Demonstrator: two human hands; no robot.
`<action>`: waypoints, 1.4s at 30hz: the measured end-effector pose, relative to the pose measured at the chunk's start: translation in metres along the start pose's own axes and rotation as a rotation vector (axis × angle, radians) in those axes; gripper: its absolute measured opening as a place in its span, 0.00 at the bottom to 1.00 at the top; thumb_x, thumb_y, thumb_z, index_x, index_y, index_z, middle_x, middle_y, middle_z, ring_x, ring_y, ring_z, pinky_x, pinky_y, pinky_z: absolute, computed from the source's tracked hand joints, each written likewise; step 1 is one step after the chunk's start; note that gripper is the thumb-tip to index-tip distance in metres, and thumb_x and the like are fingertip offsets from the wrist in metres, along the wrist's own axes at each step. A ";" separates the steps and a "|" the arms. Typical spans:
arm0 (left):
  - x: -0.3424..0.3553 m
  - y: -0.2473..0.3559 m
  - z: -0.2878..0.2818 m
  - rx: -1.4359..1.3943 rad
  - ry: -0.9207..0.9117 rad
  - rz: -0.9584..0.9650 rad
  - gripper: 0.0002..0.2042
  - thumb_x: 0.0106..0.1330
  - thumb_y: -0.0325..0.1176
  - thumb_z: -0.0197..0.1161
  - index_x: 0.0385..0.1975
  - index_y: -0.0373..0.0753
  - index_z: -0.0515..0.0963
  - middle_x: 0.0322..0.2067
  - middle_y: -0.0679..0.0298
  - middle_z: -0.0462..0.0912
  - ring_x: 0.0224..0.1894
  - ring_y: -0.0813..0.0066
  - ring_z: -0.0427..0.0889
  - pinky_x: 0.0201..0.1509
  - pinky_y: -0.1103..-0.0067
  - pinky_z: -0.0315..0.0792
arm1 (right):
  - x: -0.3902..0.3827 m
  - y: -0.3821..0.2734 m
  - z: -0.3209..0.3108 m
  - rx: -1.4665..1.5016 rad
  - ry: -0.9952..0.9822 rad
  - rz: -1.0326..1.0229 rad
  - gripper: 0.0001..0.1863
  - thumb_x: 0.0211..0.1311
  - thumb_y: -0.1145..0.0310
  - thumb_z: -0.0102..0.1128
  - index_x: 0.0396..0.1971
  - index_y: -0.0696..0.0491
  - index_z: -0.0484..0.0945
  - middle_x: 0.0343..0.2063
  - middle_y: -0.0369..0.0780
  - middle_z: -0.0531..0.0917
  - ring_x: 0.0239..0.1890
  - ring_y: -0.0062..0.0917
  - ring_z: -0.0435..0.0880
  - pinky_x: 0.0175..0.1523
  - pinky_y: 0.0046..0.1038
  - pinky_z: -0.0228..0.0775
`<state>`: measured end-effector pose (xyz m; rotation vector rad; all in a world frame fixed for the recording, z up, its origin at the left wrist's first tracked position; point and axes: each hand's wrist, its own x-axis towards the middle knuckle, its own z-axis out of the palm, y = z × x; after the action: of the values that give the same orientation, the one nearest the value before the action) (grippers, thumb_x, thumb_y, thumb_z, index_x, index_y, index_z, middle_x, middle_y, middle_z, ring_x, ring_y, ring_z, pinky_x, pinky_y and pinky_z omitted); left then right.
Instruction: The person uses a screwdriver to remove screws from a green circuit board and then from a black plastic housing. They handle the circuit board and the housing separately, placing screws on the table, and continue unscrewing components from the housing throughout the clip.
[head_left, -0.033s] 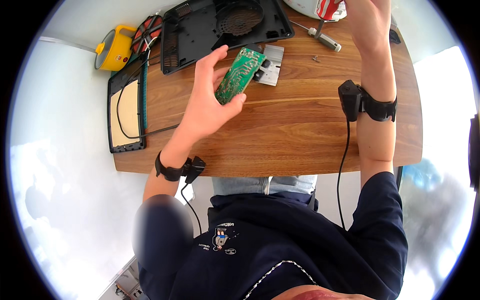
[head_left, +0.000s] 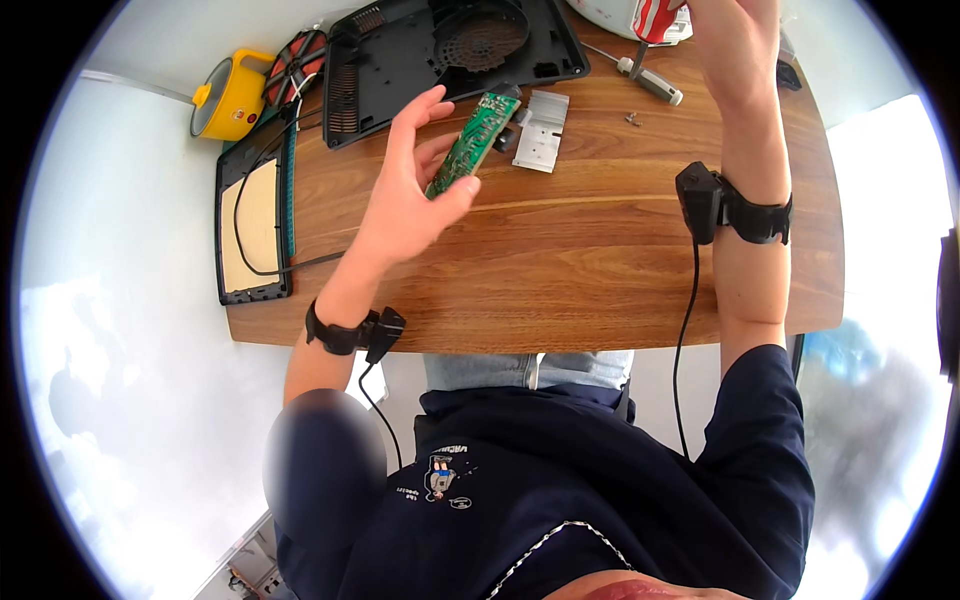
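Note:
My left hand [head_left: 405,200] grips a green circuit board [head_left: 472,145] along its near end, thumb on one side and fingers on the other. The board is tilted, its traced face toward me, with dark parts on the far side. Just right of it a silver metal plate [head_left: 541,130] lies on the table. My right hand [head_left: 735,40] reaches to the top edge, beside a red and white object [head_left: 657,20]. Its fingers are mostly cut off, so its grip cannot be made out. A screwdriver [head_left: 652,80] with a pale handle lies below that object.
A black plastic housing [head_left: 400,75] with a round grille fills the back of the wooden table [head_left: 560,270]. At left are a yellow pot [head_left: 228,100], a red and black round part [head_left: 295,65] and a black-framed panel [head_left: 250,225] crossed by a cable. Small screws [head_left: 633,119] lie right of centre.
My left hand has shifted slightly left and away from me, turning the board so that its face looks narrower. More of the silver plate shows. My right arm has hardly moved.

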<state>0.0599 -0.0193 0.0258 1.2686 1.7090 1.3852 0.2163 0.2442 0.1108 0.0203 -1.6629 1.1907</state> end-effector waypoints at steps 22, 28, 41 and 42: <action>-0.014 -0.028 -0.055 -0.933 0.004 -0.089 0.28 0.74 0.32 0.47 0.75 0.40 0.56 0.70 0.41 0.65 0.70 0.35 0.68 0.72 0.47 0.69 | -0.009 -0.003 0.015 0.021 -0.052 0.016 0.29 0.50 0.82 0.40 0.56 0.64 0.76 0.36 0.40 0.79 0.41 0.23 0.80 0.47 0.23 0.73; -0.013 -0.033 -0.053 -0.979 -0.017 -0.092 0.27 0.73 0.33 0.46 0.72 0.37 0.60 0.69 0.40 0.68 0.70 0.34 0.69 0.72 0.48 0.69 | -0.010 -0.004 0.024 -0.052 -0.054 0.034 0.30 0.50 0.81 0.40 0.55 0.64 0.76 0.35 0.40 0.79 0.40 0.23 0.79 0.46 0.24 0.73; -0.033 -0.010 -0.071 -0.037 -0.035 0.020 0.36 0.63 0.27 0.60 0.74 0.36 0.60 0.68 0.52 0.70 0.69 0.60 0.72 0.73 0.66 0.65 | -0.016 -0.009 0.035 -0.176 0.031 0.097 0.29 0.51 0.79 0.41 0.56 0.62 0.75 0.35 0.40 0.77 0.39 0.24 0.79 0.46 0.23 0.74; -0.038 -0.004 -0.075 0.065 -0.033 0.028 0.36 0.62 0.24 0.61 0.74 0.36 0.60 0.68 0.53 0.70 0.70 0.60 0.71 0.75 0.65 0.63 | -0.016 -0.012 0.040 -0.166 0.082 0.173 0.29 0.51 0.79 0.41 0.56 0.62 0.75 0.35 0.40 0.77 0.39 0.24 0.79 0.46 0.22 0.74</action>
<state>0.0071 -0.0836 0.0385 1.3482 1.7332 1.3267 0.2013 0.2022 0.1083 -0.2775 -1.7123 1.1614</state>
